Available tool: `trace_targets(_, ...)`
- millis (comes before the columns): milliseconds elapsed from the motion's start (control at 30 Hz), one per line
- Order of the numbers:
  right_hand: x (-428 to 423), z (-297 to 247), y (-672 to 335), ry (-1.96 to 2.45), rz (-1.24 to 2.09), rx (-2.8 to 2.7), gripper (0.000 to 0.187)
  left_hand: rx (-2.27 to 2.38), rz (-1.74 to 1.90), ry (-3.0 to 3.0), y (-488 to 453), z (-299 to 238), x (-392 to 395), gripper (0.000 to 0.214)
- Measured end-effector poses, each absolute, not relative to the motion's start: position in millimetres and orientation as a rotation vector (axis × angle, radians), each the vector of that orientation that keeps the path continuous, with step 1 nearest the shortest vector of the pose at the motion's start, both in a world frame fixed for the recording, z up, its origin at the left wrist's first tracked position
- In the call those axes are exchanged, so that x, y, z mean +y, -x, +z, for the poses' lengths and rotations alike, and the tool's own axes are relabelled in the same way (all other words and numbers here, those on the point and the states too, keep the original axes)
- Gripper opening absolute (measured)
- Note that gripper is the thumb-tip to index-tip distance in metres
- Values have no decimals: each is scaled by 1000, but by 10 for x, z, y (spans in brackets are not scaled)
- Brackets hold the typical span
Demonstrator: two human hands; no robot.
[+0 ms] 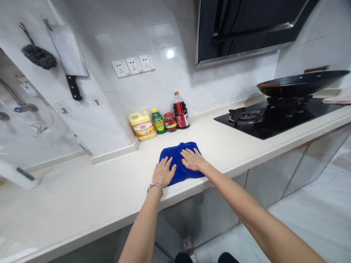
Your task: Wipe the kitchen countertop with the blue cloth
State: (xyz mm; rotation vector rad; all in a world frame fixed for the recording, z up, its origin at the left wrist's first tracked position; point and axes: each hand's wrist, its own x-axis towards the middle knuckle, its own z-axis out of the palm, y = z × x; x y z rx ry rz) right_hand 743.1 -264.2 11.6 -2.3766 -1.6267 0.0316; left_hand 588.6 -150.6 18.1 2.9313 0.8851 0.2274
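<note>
A blue cloth (pixel 178 157) lies folded flat on the cream countertop (pixel 109 182), close to its front edge. My left hand (pixel 163 172) rests palm down on the cloth's left part, fingers spread; a metal bangle circles that wrist. My right hand (pixel 192 159) lies flat on the cloth's right part, fingers stretched out toward the left. Both hands press on the cloth and grip nothing.
Against the wall behind the cloth stand a yellow dish-soap bottle (pixel 142 126), a green bottle (pixel 158 121), a red-lidded jar (pixel 170 122) and a dark sauce bottle (pixel 181 111). A black gas hob (pixel 271 117) with a wok (pixel 301 83) lies right. A cleaver (pixel 68 58) hangs left.
</note>
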Motion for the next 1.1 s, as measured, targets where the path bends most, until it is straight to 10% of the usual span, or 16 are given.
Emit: trace_targets(1100, -2594, 56, -7563, 2344, 38, -1698, 64, 672, 674, -2456, -5634, 184, -848, 34)
